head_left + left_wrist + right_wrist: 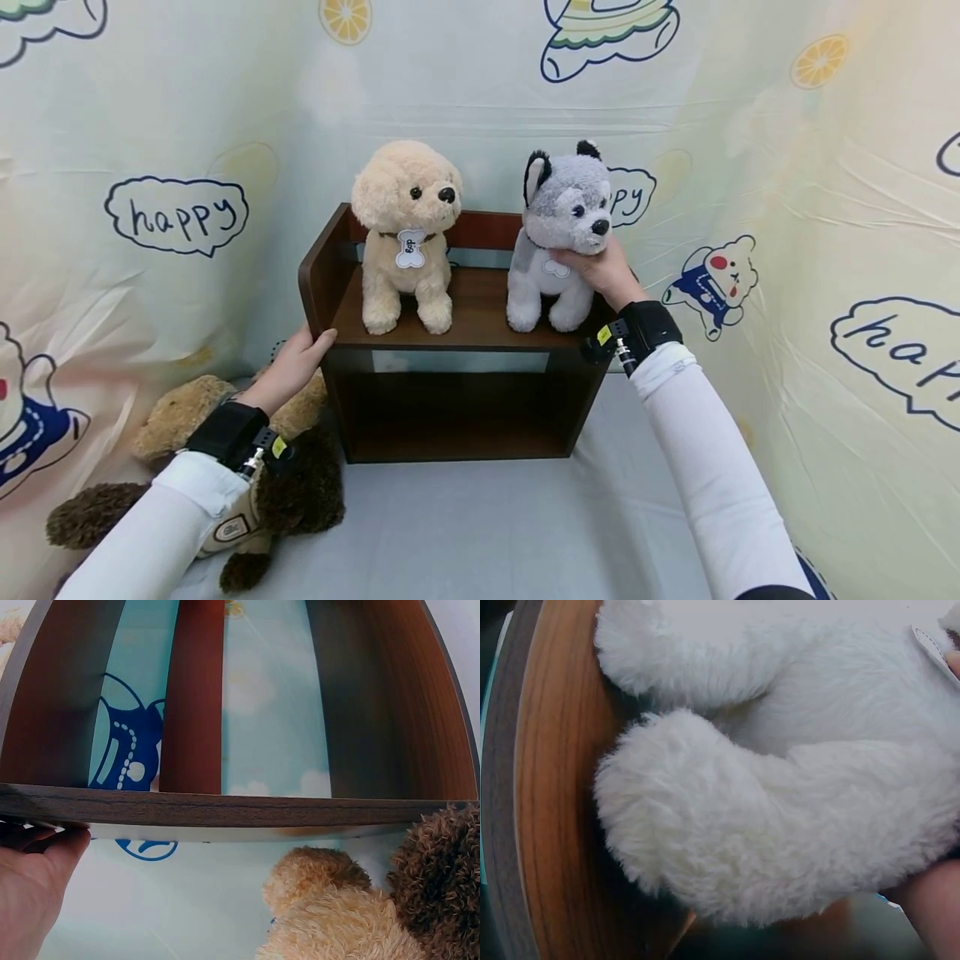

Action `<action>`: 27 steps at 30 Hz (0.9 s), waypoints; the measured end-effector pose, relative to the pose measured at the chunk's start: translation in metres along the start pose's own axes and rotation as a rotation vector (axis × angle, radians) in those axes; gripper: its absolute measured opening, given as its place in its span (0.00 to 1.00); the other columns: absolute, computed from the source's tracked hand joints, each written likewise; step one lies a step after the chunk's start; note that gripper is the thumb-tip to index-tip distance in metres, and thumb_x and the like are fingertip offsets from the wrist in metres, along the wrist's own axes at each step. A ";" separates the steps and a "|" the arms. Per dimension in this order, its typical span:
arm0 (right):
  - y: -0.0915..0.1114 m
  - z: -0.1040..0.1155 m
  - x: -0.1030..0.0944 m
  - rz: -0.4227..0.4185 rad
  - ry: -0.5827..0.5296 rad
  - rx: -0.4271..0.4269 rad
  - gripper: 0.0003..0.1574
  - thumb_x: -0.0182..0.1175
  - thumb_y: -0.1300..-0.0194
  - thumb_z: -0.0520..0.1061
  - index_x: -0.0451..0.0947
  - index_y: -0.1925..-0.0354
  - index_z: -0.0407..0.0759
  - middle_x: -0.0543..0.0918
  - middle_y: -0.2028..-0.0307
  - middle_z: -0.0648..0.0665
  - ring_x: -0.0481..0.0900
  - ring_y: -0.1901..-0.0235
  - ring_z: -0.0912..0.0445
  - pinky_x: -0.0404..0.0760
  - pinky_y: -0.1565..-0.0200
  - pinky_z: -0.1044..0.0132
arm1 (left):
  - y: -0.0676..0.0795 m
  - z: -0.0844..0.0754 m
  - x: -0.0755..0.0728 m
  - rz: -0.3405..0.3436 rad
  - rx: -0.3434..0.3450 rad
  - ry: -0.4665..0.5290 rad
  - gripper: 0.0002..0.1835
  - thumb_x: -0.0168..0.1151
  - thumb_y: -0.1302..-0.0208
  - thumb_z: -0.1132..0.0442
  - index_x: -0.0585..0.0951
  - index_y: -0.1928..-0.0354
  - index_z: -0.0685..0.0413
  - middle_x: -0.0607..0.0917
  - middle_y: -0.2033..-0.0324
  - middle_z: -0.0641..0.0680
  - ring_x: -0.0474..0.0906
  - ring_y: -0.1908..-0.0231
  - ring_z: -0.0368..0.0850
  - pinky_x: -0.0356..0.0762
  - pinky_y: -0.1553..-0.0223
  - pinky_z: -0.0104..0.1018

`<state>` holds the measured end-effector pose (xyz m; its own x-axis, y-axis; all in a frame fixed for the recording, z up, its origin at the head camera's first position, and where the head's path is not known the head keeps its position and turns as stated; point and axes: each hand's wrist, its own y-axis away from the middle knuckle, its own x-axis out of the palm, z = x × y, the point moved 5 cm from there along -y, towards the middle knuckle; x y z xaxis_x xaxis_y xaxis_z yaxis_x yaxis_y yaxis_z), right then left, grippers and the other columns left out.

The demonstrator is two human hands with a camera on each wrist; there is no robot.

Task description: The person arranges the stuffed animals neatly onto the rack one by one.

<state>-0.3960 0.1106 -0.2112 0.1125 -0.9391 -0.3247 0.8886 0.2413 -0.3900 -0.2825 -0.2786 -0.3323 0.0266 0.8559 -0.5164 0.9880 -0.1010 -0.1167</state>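
A grey-and-white plush husky [572, 204] sits upright at the right end of the top board of a brown wooden shelf [480, 312]. My right hand [609, 271] grips it from its right side below the head, the thumb across its chest by a white tag [556, 267]; the other fingers are mostly hidden. Its white front legs [705, 817] fill the right wrist view. Left of it sits a cream plush dog [408, 237] with a bone-shaped tag. My left hand [292, 367] rests against the shelf's left side panel [247, 810], fingers along its outer face.
Brown and tan plush toys [300, 483] lie in a heap at the left, under my left forearm. The shelf stands on a grey cloth surface [480, 533]. Behind hangs a printed curtain [225, 83], close to the shelf's back.
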 end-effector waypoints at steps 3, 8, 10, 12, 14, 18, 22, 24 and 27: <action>-0.001 -0.003 0.001 0.012 0.014 0.002 0.38 0.67 0.50 0.42 0.62 0.42 0.41 0.70 0.46 0.43 0.68 0.48 0.53 0.64 0.44 0.57 | 0.000 0.000 0.000 0.002 -0.005 0.004 0.32 0.34 0.27 0.53 0.34 0.29 0.54 0.41 0.31 0.64 0.39 0.33 0.64 0.43 0.42 0.68; -0.003 -0.010 0.004 0.051 0.039 0.032 0.36 0.64 0.46 0.42 0.60 0.41 0.39 0.68 0.45 0.41 0.67 0.47 0.50 0.64 0.43 0.56 | -0.002 0.004 0.000 -0.004 -0.004 0.002 0.33 0.33 0.27 0.52 0.35 0.29 0.54 0.42 0.31 0.65 0.40 0.34 0.65 0.44 0.42 0.68; -0.002 -0.014 0.004 0.065 0.036 0.057 0.35 0.63 0.44 0.42 0.60 0.41 0.38 0.68 0.45 0.40 0.67 0.47 0.50 0.64 0.43 0.56 | -0.002 0.005 0.000 -0.005 -0.007 0.001 0.33 0.33 0.27 0.51 0.36 0.29 0.54 0.42 0.31 0.65 0.40 0.34 0.65 0.44 0.42 0.68; -0.002 -0.015 0.004 0.083 0.029 0.072 0.34 0.61 0.42 0.42 0.59 0.41 0.38 0.67 0.44 0.40 0.66 0.46 0.50 0.64 0.43 0.56 | -0.002 0.005 0.000 -0.007 -0.009 -0.002 0.33 0.33 0.27 0.50 0.36 0.29 0.54 0.42 0.31 0.65 0.40 0.34 0.65 0.44 0.42 0.68; -0.001 -0.015 0.004 0.094 0.039 0.078 0.34 0.61 0.42 0.42 0.59 0.40 0.37 0.67 0.44 0.39 0.66 0.46 0.49 0.64 0.43 0.56 | -0.002 0.005 0.001 -0.007 -0.015 -0.001 0.33 0.33 0.28 0.50 0.36 0.29 0.54 0.42 0.31 0.65 0.40 0.34 0.65 0.44 0.42 0.68; 0.000 -0.014 0.004 0.116 0.098 0.106 0.34 0.60 0.40 0.45 0.59 0.40 0.36 0.67 0.43 0.38 0.66 0.45 0.48 0.63 0.42 0.55 | -0.002 0.005 0.001 -0.002 -0.021 0.003 0.33 0.33 0.28 0.50 0.35 0.29 0.53 0.42 0.31 0.65 0.40 0.34 0.65 0.44 0.43 0.68; 0.003 -0.012 0.003 0.119 0.176 0.164 0.34 0.59 0.39 0.49 0.60 0.40 0.37 0.67 0.43 0.38 0.66 0.44 0.49 0.63 0.42 0.56 | -0.001 0.002 0.002 0.000 -0.005 0.010 0.33 0.33 0.28 0.50 0.35 0.29 0.54 0.42 0.31 0.65 0.41 0.34 0.65 0.44 0.43 0.68; 0.004 -0.010 0.003 0.122 0.205 0.174 0.35 0.59 0.39 0.50 0.61 0.40 0.37 0.67 0.42 0.38 0.66 0.44 0.49 0.63 0.42 0.56 | 0.000 0.001 0.002 -0.002 -0.002 0.013 0.34 0.33 0.28 0.49 0.35 0.29 0.53 0.42 0.31 0.64 0.40 0.34 0.65 0.43 0.43 0.69; 0.006 -0.006 0.002 0.122 0.260 0.175 0.35 0.59 0.39 0.52 0.61 0.40 0.37 0.68 0.42 0.37 0.65 0.43 0.48 0.63 0.41 0.55 | 0.001 0.000 0.002 -0.006 -0.004 0.014 0.34 0.33 0.28 0.48 0.35 0.29 0.53 0.42 0.31 0.64 0.40 0.34 0.65 0.43 0.43 0.69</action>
<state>-0.3930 0.1120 -0.2198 0.1257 -0.8063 -0.5780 0.9411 0.2813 -0.1878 -0.2817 -0.2770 -0.3336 0.0223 0.8638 -0.5034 0.9888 -0.0933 -0.1163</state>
